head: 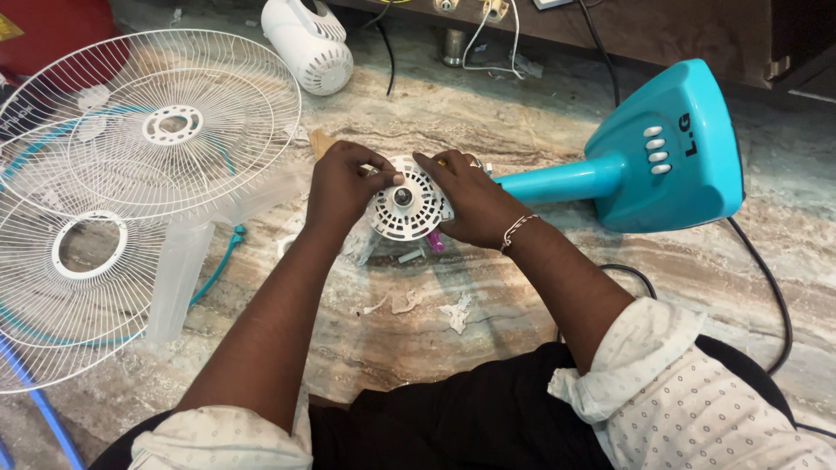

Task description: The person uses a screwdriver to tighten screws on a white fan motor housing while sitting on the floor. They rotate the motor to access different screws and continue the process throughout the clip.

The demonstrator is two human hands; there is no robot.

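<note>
A round white vented fan motor housing [407, 211] with a metal shaft at its middle sits on the marble floor. My left hand [344, 181] grips its left rim, thumb near the shaft. My right hand [466, 198] holds its right side from above; a thin bracelet is on that wrist. The housing joins a turquoise neck that runs right to the turquoise fan base [670, 157] with white buttons. A small purple object [434, 243] peeks out below the housing.
Two white wire fan guards [148, 139] overlap at the left, with a translucent blade under them. A white motor cover [309, 43] lies at the top. A black cable [775, 287] loops at the right. Paper scraps [455, 312] lie near my knees.
</note>
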